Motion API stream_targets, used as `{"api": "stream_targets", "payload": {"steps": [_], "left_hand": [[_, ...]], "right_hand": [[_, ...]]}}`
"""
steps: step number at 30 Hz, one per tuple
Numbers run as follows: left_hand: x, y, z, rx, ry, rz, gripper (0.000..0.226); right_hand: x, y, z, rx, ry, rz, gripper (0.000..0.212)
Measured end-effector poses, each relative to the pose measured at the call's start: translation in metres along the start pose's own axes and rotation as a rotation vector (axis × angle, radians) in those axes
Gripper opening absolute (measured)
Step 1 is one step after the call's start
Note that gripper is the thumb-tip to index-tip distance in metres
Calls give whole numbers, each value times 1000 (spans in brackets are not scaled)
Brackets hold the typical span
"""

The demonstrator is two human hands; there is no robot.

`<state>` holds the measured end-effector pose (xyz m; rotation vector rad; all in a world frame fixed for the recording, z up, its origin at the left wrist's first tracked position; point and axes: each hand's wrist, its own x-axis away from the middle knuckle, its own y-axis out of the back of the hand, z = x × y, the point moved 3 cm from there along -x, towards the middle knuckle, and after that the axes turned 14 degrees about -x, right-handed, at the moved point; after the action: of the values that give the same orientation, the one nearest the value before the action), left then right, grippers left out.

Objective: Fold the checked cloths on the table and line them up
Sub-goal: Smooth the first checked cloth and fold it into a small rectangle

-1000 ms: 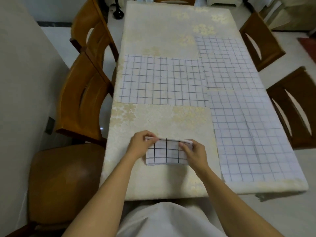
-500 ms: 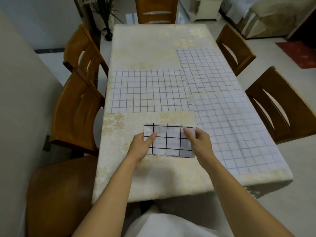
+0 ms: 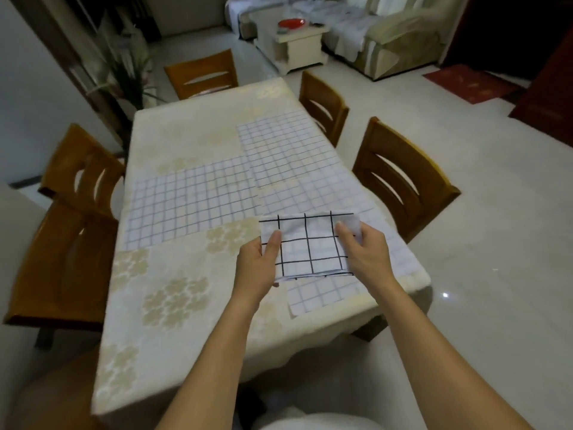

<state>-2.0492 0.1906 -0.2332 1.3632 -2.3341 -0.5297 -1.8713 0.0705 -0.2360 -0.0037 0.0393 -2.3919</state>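
Black-checked folded cloth [image 3: 310, 245] is hovering above the surface's [image 3: 173, 293] near right corner, the left hand [image 3: 259, 265] and right hand [image 3: 361, 254] each pinching one side; loosening either pinch risks the layers unfolding.

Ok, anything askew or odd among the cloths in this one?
Nothing stands out. The folded cloth is neat, held in left hand and right hand over the nearest of three flat, unfolded cloths.

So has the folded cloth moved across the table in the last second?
Yes. The folded cloth, held by both hands, has gone right, off the bare tablecloth and over the near-right flat cloth.
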Motion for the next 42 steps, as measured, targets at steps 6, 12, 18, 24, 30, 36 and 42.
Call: {"api": "stream_targets", "payload": {"steps": [6, 12, 18, 24, 30, 36, 42], "left_hand": [[21, -88, -78, -24, -146, 36, 56], [22, -168, -132, -81, -222, 140, 46], [-12, -232, -176, -68, -289, 245, 38], [-47, -308, -236, 19, -412, 376, 49], [-75, -361, -278, 42, -547, 406, 74], [-84, -420, -302, 30, -496, 399, 66], [-77, -496, -352, 43, -422, 316, 51]], "right_hand": [[3, 108, 19, -67, 59, -125, 14], [-7, 199, 27, -97, 53, -255, 11], [-40, 261, 33, -98, 56, -397, 11], [-81, 337, 64, -11, 95, -514, 13], [-116, 390, 63, -21, 116, -620, 15], [-151, 448, 49, -63, 86, -595, 13], [-200, 536, 55, -113, 67, -494, 11]]}}
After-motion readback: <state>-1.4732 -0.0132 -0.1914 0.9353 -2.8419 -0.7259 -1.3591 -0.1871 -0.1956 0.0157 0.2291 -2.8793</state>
